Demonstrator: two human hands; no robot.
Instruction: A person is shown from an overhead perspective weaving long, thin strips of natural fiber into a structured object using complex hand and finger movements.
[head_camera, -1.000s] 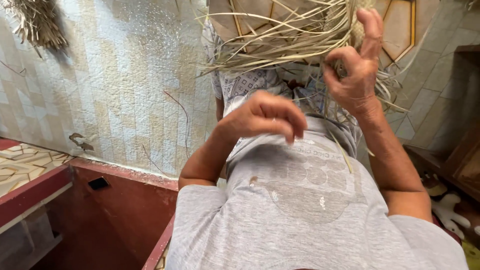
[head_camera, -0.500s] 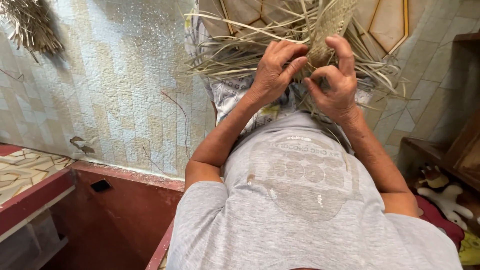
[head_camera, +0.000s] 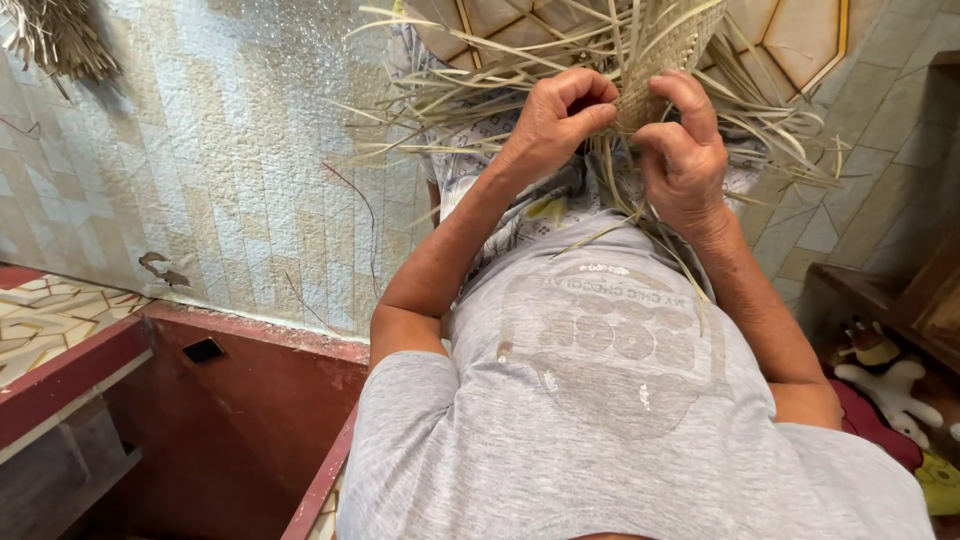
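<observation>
A half-woven straw mat with many loose pale strips fanning out lies over my lap at the top of the view. My left hand is curled with its fingertips pinching strips at the woven edge. My right hand sits just beside it, thumb and fingers closed on strips of the same edge. Both forearms reach forward over my grey printed shirt. The fingertips are partly hidden among the straw.
A patterned tiled wall runs along the left, above a dark red ledge. Another straw bundle hangs at the top left. A soft toy lies at the right by a wooden shelf.
My left hand rose from my chest to the woven edge and closed on strips. My right hand lowered slightly and shut on the straw beside it.
</observation>
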